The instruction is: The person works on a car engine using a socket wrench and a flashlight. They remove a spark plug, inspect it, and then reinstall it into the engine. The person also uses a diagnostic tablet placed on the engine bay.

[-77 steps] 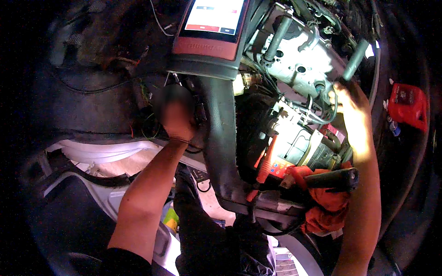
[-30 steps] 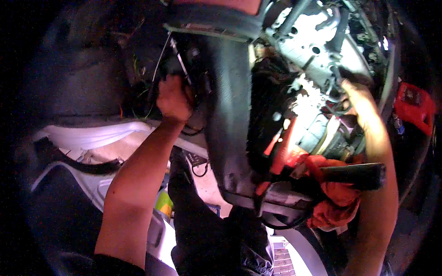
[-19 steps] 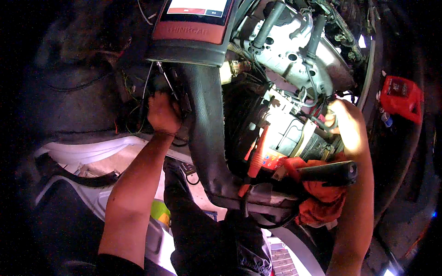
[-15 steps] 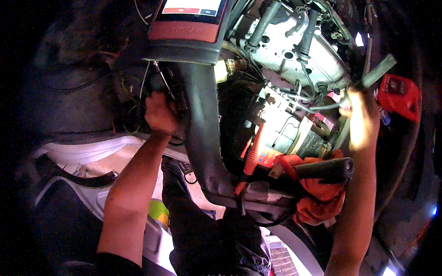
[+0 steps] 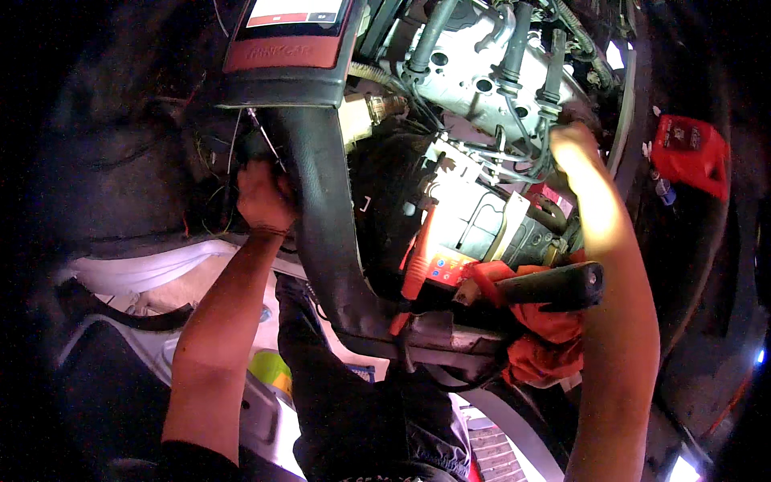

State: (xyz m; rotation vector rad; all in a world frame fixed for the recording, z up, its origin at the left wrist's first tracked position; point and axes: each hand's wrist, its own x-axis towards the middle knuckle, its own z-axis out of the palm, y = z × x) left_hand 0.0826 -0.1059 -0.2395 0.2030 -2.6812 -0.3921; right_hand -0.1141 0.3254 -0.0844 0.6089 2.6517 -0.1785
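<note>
Engine bay seen from above, dark at the rim, brightly lit at centre.

Left hand (image 5: 261, 197): raised beside the thick black intake duct (image 5: 321, 233), knuckles toward camera, fingers curled together into the thin wires (image 5: 241, 140) hanging at the duct's left side. Whether a wire is actually pinched: cannot tell, fingertips hidden.

Right hand (image 5: 574, 145): deep among the black hoses (image 5: 514, 48) at the right edge of the pale metal engine head (image 5: 474, 80). Strongly overexposed; finger state cannot be told, nor what it touches.

Duct runs from under the red-and-black scan tablet (image 5: 289, 48), propped at top of view, down to the front crossmember.

Between the forearms: red work lamp (image 5: 426, 269) leaning against the engine, lit side toward it. Just right of it, an orange rag (image 5: 546, 337) bunched on the frame, with a black tool handle (image 5: 554, 285) lying across it, touching the right forearm.

Red box (image 5: 689, 153) far right, well apart from both hands.
</note>
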